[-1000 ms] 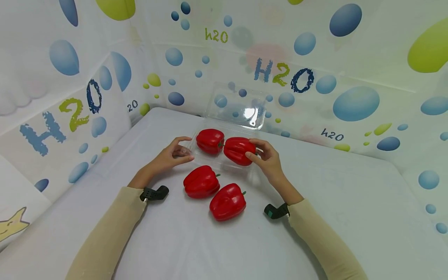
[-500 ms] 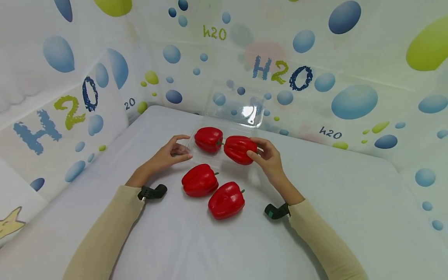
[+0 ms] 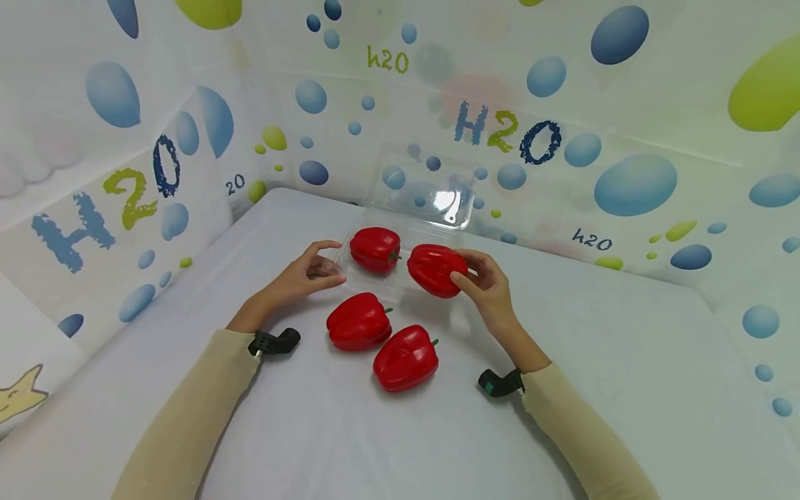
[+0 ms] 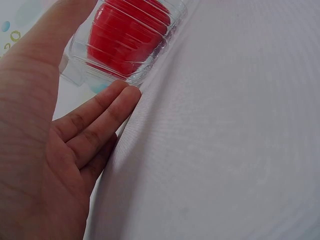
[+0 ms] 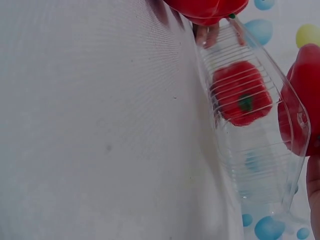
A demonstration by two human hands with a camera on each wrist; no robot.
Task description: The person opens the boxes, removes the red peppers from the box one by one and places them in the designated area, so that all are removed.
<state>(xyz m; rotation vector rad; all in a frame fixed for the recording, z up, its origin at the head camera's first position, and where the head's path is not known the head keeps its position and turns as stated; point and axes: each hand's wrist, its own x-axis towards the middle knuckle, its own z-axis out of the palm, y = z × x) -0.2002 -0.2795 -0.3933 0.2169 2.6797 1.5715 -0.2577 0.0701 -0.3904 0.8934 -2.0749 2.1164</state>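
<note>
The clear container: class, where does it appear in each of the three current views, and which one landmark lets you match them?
Head: the clear container is near the centre.
Left wrist: at the top, left of centre.
Right wrist: right of centre, running down from near the top.
Shared landmark: the red pepper inside it.

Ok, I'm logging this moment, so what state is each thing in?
Clear container: open, left end in left grip
Lid: raised behind the container
Inside pepper: lying on its side
Held pepper: in right grip
Farther loose pepper: on the tabletop, lying on its side
Nearer loose pepper: lying likewise
</note>
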